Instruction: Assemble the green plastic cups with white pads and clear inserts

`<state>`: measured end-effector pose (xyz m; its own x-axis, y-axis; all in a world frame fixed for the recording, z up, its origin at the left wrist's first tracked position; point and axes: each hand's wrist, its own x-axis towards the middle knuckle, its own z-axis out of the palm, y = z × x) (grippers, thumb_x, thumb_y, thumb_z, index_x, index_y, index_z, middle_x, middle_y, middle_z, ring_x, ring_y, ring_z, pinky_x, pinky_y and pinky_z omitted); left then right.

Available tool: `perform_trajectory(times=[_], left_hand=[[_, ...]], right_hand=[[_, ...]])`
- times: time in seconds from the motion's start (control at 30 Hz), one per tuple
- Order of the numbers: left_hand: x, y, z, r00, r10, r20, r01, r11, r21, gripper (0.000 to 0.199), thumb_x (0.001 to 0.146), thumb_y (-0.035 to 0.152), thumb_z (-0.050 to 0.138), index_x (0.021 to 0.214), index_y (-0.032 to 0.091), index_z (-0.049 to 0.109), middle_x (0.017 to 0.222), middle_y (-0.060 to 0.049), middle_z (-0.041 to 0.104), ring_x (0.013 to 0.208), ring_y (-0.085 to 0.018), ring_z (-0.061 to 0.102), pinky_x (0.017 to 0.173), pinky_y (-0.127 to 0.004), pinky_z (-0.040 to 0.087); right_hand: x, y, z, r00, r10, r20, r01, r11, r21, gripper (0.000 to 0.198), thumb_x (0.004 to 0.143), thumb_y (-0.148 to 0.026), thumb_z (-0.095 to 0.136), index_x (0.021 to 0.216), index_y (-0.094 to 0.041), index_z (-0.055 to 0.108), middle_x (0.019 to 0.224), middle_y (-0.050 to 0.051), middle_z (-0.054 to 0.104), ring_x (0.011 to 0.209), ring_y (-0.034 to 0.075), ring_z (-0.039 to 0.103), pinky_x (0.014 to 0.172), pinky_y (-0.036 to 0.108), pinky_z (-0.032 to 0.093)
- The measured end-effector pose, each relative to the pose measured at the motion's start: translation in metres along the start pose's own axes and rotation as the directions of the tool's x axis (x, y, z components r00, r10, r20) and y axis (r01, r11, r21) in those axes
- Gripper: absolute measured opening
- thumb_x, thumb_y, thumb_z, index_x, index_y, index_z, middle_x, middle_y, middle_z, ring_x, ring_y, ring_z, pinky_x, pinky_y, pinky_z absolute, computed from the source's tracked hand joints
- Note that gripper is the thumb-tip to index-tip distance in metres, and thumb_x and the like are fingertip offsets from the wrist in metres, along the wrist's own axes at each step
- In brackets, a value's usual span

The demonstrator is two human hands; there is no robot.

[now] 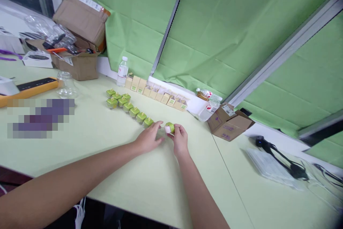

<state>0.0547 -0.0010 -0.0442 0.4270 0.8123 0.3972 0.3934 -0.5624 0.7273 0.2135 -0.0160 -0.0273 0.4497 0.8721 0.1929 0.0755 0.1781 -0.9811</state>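
Both forearms are stretched out over the pale bench [112, 172]. One small green-lidded jar [169, 128] is pinched in the right hand [180, 140] fingers, just beside the row of green jars [128, 106]; the left hand [149, 138] fingers are loosely spread, holding nothing.

A pale green table [112, 157] carries a row of small green-lidded jars [128, 106] running toward its middle, with a line of small tan cartons [157, 93] behind them along the far edge. A water bottle [122, 71] stands by the cartons. An open cardboard box [77, 65], a clear glass jar [65, 85] and a yellow-edged device [29, 88] sit at the left; another cardboard box [229, 122] lies at the right.
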Motion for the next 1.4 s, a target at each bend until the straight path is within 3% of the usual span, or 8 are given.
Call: perform_trajectory(times=[0.17,0.33,0.57,0.77,0.9,1.07,1.23,1.4], left_hand=[[-0.001,0.002,-0.002,0.999,-0.021,0.023,0.022,0.999,-0.048,0.067,0.078,0.03,0.067,0.138,0.022,0.038,0.124,-0.011,0.059,0.106,-0.028,0.061,0.086,-0.038,0.049],[-0.001,0.005,-0.005,0.999,-0.011,0.041,0.013,0.998,-0.066,0.063,0.075,0.027,0.068,0.132,0.025,0.043,0.12,-0.008,0.062,0.093,-0.025,0.064,0.078,-0.035,0.05],[-0.001,0.008,-0.01,0.996,0.042,0.073,-0.036,0.995,-0.088,0.044,0.074,0.023,0.066,0.117,0.023,0.056,0.104,-0.004,0.065,0.083,-0.021,0.062,0.071,-0.031,0.048],[-0.002,0.009,-0.011,0.995,0.053,0.09,-0.05,0.998,-0.028,0.028,0.076,0.024,0.065,0.103,0.02,0.06,0.09,-0.004,0.066,0.081,-0.022,0.062,0.067,-0.03,0.047],[-0.008,0.015,-0.017,0.986,0.15,0.07,-0.15,0.989,-0.004,0.034,0.08,0.022,0.062,0.114,0.021,0.058,0.109,-0.006,0.066,0.087,-0.021,0.064,0.071,-0.03,0.051],[0.001,0.019,-0.068,0.898,0.405,-0.175,-0.374,0.909,0.184,0.029,0.089,0.021,0.053,0.118,0.023,0.056,0.121,-0.006,0.063,0.108,-0.02,0.061,0.094,-0.032,0.049],[0.026,-0.039,-0.153,0.869,0.033,-0.494,0.205,0.884,0.42,0.058,0.079,0.046,0.065,0.127,0.018,0.049,0.129,-0.014,0.054,0.121,-0.034,0.05,0.101,-0.045,0.043],[0.02,-0.123,-0.188,0.802,-0.395,-0.447,0.553,0.774,0.308,0.094,0.063,0.059,0.074,0.138,0.018,0.037,0.129,-0.015,0.058,0.117,-0.035,0.056,0.092,-0.041,0.048]], right_hand=[[-0.01,-0.008,-0.001,0.979,-0.143,0.144,0.169,0.968,-0.185,0.033,0.087,-0.048,0.054,0.089,-0.018,0.064,0.09,0.005,0.07,0.078,0.019,0.065,0.068,0.032,0.057],[-0.019,-0.02,-0.006,0.855,-0.337,0.395,0.5,0.739,-0.452,0.028,0.096,-0.038,0.045,0.099,-0.02,0.067,0.095,0.007,0.069,0.086,0.02,0.065,0.079,0.034,0.052],[-0.021,-0.033,-0.012,0.743,-0.355,0.568,0.653,0.572,-0.497,0.023,0.098,-0.026,0.042,0.101,-0.022,0.065,0.097,0.008,0.068,0.092,0.023,0.063,0.085,0.037,0.049],[-0.023,-0.025,-0.009,0.748,-0.304,0.59,0.636,0.585,-0.504,0.02,0.097,-0.026,0.043,0.099,-0.021,0.062,0.098,0.008,0.066,0.093,0.023,0.062,0.084,0.037,0.05],[-0.023,-0.019,-0.01,0.797,-0.249,0.55,0.55,0.675,-0.491,0.022,0.097,-0.031,0.042,0.102,-0.021,0.061,0.097,0.008,0.066,0.09,0.021,0.063,0.079,0.034,0.052],[-0.023,-0.018,-0.012,0.84,-0.155,0.521,0.442,0.752,-0.489,0.022,0.097,-0.036,0.042,0.098,-0.023,0.059,0.091,0.005,0.066,0.078,0.018,0.062,0.074,0.031,0.051],[-0.022,-0.018,-0.013,0.851,-0.145,0.505,0.433,0.739,-0.517,0.021,0.096,-0.038,0.042,0.095,-0.024,0.058,0.09,0.004,0.066,0.077,0.018,0.061,0.069,0.028,0.049],[-0.021,-0.016,-0.013,0.854,-0.147,0.499,0.425,0.75,-0.507,0.022,0.096,-0.04,0.043,0.093,-0.023,0.057,0.087,0.003,0.065,0.071,0.016,0.06,0.062,0.026,0.047]])
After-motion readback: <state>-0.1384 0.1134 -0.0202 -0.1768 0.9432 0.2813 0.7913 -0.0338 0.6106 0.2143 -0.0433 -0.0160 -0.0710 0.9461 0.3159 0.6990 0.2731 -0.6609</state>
